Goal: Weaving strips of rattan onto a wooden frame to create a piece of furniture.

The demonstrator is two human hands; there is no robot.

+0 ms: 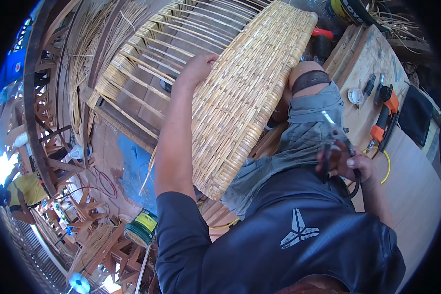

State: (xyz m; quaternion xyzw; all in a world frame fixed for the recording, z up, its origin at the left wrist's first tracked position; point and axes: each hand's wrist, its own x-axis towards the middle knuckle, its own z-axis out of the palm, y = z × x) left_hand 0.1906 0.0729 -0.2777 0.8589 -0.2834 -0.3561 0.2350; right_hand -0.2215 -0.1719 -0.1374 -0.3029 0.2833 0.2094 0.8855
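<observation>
Nearest is the person's dark short-sleeved shirt (259, 223) with a pale emblem, and beyond it grey cargo shorts (308, 130) with a dark strap (309, 81) around the knee. To the left of the shirt stands a green bucket (142, 226) with a yellow label. On the right, the right hand (356, 164) is raised above the lap, its fingers closed around the dark handles of a pair of pliers (334, 131); the tool is blurred, its metal tip pointing away from the body. A pale yellow woven rattan panel (252, 90) slants from beside the lap toward the far middle of the scene, tightly woven with a thick wrapped right edge. The left hand (199, 71) is at this panel's left edge, its fingers bent; whether they pinch a strand I cannot tell. Farther right, a wooden worktop (375, 54) carries a clear round container (356, 96), an orange-and-black hand tool (390, 101) and a flat black case (415, 115). Left of the panel, bare rattan rods (154, 88) run across to another woven band (113, 78). Beyond that band, at far left, loose bundles of thin rattan strands (90, 59) lie among dark wooden pieces.
</observation>
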